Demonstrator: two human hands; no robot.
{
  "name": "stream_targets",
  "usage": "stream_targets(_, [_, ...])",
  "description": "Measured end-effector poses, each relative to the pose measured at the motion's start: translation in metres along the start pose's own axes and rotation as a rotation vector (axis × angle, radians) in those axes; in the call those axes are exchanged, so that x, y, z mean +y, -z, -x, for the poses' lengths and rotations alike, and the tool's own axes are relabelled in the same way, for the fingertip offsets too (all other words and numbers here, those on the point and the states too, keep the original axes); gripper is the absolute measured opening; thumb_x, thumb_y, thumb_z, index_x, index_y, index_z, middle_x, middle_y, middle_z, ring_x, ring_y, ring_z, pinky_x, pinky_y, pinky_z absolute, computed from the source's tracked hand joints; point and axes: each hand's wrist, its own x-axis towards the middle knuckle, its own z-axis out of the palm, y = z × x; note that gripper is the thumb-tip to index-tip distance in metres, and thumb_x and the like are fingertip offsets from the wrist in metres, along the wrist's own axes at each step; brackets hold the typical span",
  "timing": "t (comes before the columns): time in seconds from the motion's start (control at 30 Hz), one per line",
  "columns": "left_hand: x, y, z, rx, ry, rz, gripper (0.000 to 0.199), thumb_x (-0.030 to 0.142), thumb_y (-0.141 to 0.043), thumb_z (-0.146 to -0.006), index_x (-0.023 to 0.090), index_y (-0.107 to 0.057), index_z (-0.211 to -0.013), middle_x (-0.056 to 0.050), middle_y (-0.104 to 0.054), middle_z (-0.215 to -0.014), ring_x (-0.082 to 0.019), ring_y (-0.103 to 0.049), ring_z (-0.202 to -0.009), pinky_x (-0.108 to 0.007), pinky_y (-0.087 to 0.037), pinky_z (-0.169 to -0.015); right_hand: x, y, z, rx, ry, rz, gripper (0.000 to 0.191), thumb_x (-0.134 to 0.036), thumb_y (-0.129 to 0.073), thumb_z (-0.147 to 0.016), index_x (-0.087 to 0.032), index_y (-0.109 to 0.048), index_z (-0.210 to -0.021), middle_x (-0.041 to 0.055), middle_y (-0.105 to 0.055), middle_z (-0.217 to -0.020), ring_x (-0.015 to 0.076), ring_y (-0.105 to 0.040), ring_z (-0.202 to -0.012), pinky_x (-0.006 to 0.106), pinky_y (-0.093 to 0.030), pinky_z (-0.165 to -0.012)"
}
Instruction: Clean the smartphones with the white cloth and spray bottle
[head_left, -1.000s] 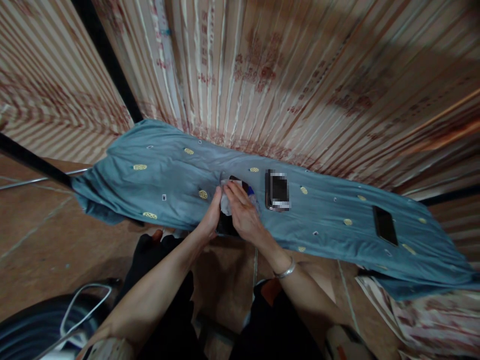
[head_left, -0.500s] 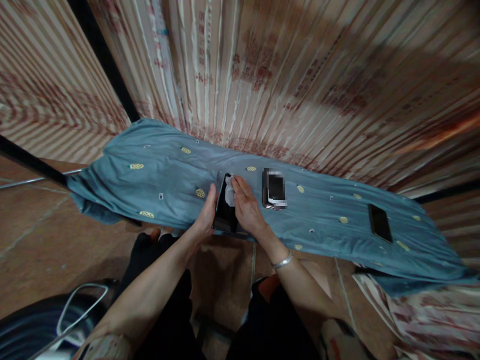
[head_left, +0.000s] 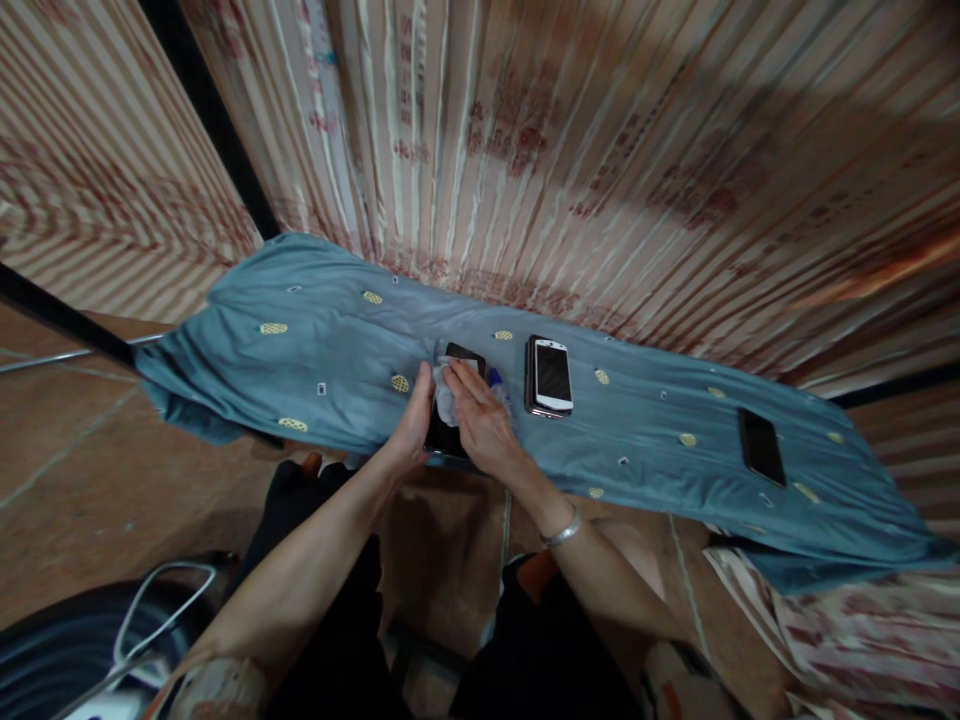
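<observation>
Close to the cloth's front edge lies a dark, flat, glossy phone or tablet (head_left: 444, 438), partly covered by my hands. My left hand (head_left: 412, 420) grips its left edge, thumb pointing up. Over the dark face, my right hand (head_left: 484, 425) presses a crumpled whitish wipe (head_left: 445, 398) with its fingers. Just behind the right hand's knuckles shows a clear item with a blue part (head_left: 494, 377), mostly hidden. Right of it, a white phone (head_left: 553, 375) rests on top of a darker one (head_left: 530, 372).
The blue cloth (head_left: 345, 360) with yellow pineapple prints covers a long narrow bench. Another black phone (head_left: 761, 446) lies toward its right end. Behind hangs a striped curtain (head_left: 450, 150), with a black pole (head_left: 217, 130) at left. A white cable (head_left: 161, 570) sits at lower left.
My right hand has moved the wipe left and slightly down across the dark face. The device's top right corner and the blue part now show. My left hand stays at the edge.
</observation>
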Motion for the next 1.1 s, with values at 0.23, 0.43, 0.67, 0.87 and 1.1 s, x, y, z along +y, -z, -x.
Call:
stream_targets(0.23, [0.015,-0.001,0.001,0.029,0.078,-0.02,0.083,0.063,-0.013,-0.102,0.008,-0.071,-0.123,-0.015,-0.08,-0.088,-0.027,-0.078,-0.091,-0.035,-0.062,-0.08,-0.016,-0.008,0.008,-0.012,0.082,-0.064,0.055,-0.011,-0.031,-0.102,-0.012,-0.039,-0.157,0.017,-0.045,-0.159,0.0225,-0.032,-0.155,0.048,-0.035,-0.126])
stream_targets(0.43, [0.021,0.004,-0.003,0.059,0.14,0.006,0.091,0.071,-0.014,-0.098,0.006,-0.076,-0.109,-0.016,-0.077,-0.073,-0.027,-0.077,-0.074,-0.035,-0.062,-0.069,-0.023,-0.014,0.017,0.034,0.186,-0.095,0.06,-0.007,-0.035,-0.1,-0.015,-0.033,-0.159,0.0165,-0.047,-0.158,0.0225,-0.032,-0.154,0.047,-0.038,-0.125])
stream_targets(0.67, [0.022,0.007,-0.004,0.108,0.104,0.038,0.084,0.07,-0.025,-0.098,0.003,-0.076,-0.109,-0.016,-0.077,-0.073,-0.024,-0.075,-0.062,-0.031,-0.061,-0.061,-0.027,-0.017,0.021,0.083,0.209,-0.103,0.059,-0.006,-0.035,-0.101,-0.018,-0.034,-0.159,0.0161,-0.052,-0.153,0.0224,-0.037,-0.152,0.047,-0.043,-0.122])
stream_targets(0.87, [0.027,0.002,-0.001,0.074,0.062,0.051,0.09,0.068,-0.015,-0.099,0.0,-0.071,-0.12,-0.02,-0.078,-0.082,-0.027,-0.077,-0.074,-0.035,-0.063,-0.07,-0.023,-0.015,0.021,0.076,0.25,-0.046,0.052,-0.008,-0.037,-0.103,-0.015,-0.043,-0.154,0.0164,-0.059,-0.147,0.0222,-0.044,-0.148,0.044,-0.045,-0.121])
stream_targets(1.1, [0.031,0.01,-0.006,0.043,-0.04,0.035,0.087,0.066,-0.016,-0.1,0.002,-0.07,-0.123,-0.021,-0.079,-0.094,-0.027,-0.078,-0.083,-0.038,-0.063,-0.08,-0.017,-0.011,0.021,0.079,0.244,0.008,0.046,-0.007,-0.039,-0.103,-0.011,-0.054,-0.146,0.0164,-0.062,-0.143,0.0221,-0.048,-0.144,0.041,-0.046,-0.121])
